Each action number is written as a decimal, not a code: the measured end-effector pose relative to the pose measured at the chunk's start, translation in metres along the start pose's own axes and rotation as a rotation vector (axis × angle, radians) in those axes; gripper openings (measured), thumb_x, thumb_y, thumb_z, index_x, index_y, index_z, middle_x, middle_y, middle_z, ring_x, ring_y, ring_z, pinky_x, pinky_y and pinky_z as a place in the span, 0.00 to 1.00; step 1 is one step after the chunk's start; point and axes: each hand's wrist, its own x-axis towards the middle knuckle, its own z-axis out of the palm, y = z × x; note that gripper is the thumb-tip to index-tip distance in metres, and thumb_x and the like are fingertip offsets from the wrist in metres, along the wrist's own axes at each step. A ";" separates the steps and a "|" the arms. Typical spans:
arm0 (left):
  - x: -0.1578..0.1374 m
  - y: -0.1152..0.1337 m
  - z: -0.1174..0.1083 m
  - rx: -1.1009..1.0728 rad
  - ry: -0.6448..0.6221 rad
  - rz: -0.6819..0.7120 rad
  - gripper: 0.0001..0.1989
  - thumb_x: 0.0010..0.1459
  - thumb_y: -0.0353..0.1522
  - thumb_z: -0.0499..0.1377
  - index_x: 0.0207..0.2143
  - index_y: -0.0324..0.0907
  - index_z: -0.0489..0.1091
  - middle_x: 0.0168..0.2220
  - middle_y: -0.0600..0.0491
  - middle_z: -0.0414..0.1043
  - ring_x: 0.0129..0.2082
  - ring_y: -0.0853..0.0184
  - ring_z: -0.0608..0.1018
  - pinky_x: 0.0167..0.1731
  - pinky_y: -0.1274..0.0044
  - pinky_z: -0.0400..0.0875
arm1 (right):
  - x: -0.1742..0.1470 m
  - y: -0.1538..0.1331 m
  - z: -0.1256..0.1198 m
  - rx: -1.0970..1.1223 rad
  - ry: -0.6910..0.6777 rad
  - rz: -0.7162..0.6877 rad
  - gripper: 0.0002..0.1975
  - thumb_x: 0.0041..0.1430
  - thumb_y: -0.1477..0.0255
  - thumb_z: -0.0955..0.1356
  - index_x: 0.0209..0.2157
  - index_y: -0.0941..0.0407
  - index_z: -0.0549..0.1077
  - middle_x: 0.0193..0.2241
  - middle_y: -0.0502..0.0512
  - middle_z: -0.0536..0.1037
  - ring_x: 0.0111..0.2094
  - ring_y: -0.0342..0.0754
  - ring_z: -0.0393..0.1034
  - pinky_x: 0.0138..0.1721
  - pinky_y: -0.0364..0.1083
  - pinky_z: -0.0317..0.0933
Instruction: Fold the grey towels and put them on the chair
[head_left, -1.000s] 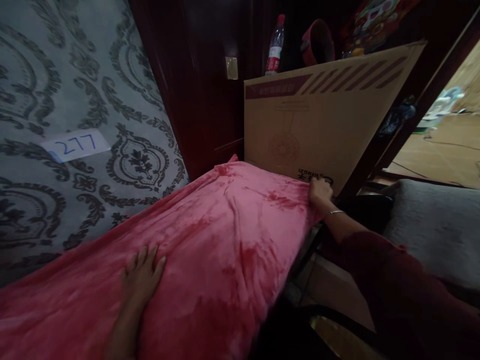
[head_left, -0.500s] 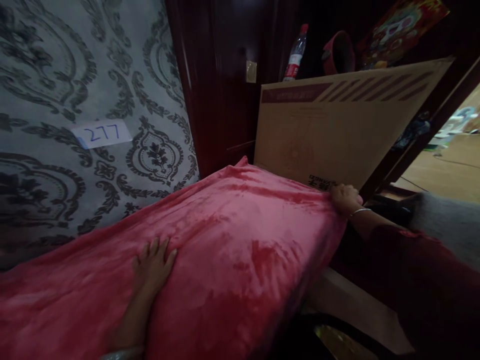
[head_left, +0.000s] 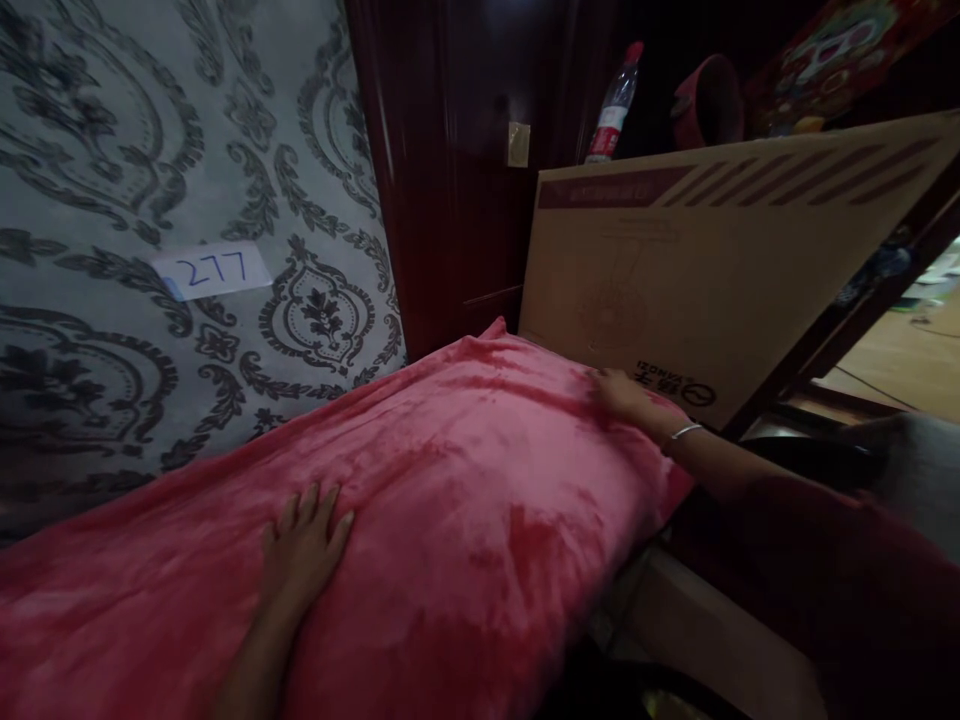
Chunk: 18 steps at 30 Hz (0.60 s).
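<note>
A pinkish-red plush sheet [head_left: 450,480] covers the bed-like surface before me, with creases along its far side. My left hand [head_left: 304,540] lies flat on it near the wall side, fingers spread. At the far edge of the sheet, beside the cardboard box [head_left: 690,280], is my right hand [head_left: 622,395], a bangle on its wrist. Its fingers touch the cloth, but they are dim and blurred, so their grip cannot be made out. The sheet's near right corner hangs loosely below the right forearm.
Patterned wallpaper [head_left: 247,130] with a paper marked 277 [head_left: 214,270] runs along the left. Behind stands a dark red wooden panel [head_left: 450,180]. A bottle [head_left: 611,115] and a red ring-shaped object [head_left: 705,105] rise behind the box. A grey furry surface [head_left: 915,460] is at right.
My right hand has moved left along the sheet's far edge, away from its right corner. The left hand stays spread in place. The view has shifted slightly.
</note>
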 end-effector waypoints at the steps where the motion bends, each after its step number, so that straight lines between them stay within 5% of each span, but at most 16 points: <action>1: 0.000 0.000 0.001 -0.001 0.004 0.000 0.29 0.70 0.42 0.42 0.70 0.44 0.54 0.72 0.44 0.48 0.71 0.49 0.53 0.64 0.52 0.53 | -0.001 -0.025 0.009 0.019 0.005 -0.097 0.26 0.68 0.67 0.63 0.65 0.57 0.65 0.64 0.69 0.64 0.64 0.57 0.61 0.61 0.53 0.58; 3: 0.000 -0.001 0.002 -0.009 0.014 0.002 0.29 0.69 0.41 0.43 0.69 0.44 0.55 0.72 0.44 0.49 0.71 0.49 0.53 0.64 0.52 0.53 | -0.010 -0.074 0.033 0.066 0.016 -0.312 0.29 0.70 0.60 0.61 0.70 0.50 0.56 0.70 0.58 0.54 0.69 0.53 0.49 0.66 0.52 0.49; 5: 0.000 -0.002 0.004 -0.021 0.015 0.002 0.29 0.69 0.41 0.44 0.69 0.44 0.56 0.72 0.44 0.49 0.71 0.49 0.53 0.64 0.51 0.53 | -0.024 -0.109 0.059 0.147 0.005 -0.580 0.31 0.71 0.54 0.58 0.71 0.49 0.54 0.71 0.57 0.50 0.71 0.56 0.42 0.68 0.59 0.43; 8: 0.001 -0.003 0.006 -0.032 0.015 0.008 0.29 0.68 0.40 0.44 0.69 0.44 0.56 0.72 0.43 0.50 0.71 0.48 0.52 0.64 0.50 0.53 | -0.036 -0.126 0.089 0.232 -0.015 -0.731 0.33 0.71 0.51 0.54 0.71 0.50 0.51 0.72 0.58 0.47 0.72 0.57 0.36 0.68 0.65 0.36; 12: 0.003 -0.006 0.010 -0.046 0.052 0.002 0.29 0.67 0.40 0.44 0.68 0.44 0.59 0.71 0.43 0.52 0.71 0.48 0.54 0.64 0.50 0.54 | -0.019 -0.100 0.094 0.252 -0.028 -0.634 0.31 0.72 0.55 0.56 0.70 0.50 0.54 0.72 0.58 0.47 0.72 0.58 0.36 0.68 0.66 0.34; 18: 0.007 -0.014 0.019 -0.042 0.034 0.002 0.32 0.65 0.42 0.43 0.69 0.44 0.56 0.72 0.48 0.50 0.72 0.51 0.52 0.65 0.51 0.53 | 0.050 -0.054 0.071 0.388 0.083 -0.230 0.26 0.68 0.69 0.61 0.65 0.60 0.66 0.65 0.63 0.64 0.66 0.53 0.56 0.67 0.52 0.48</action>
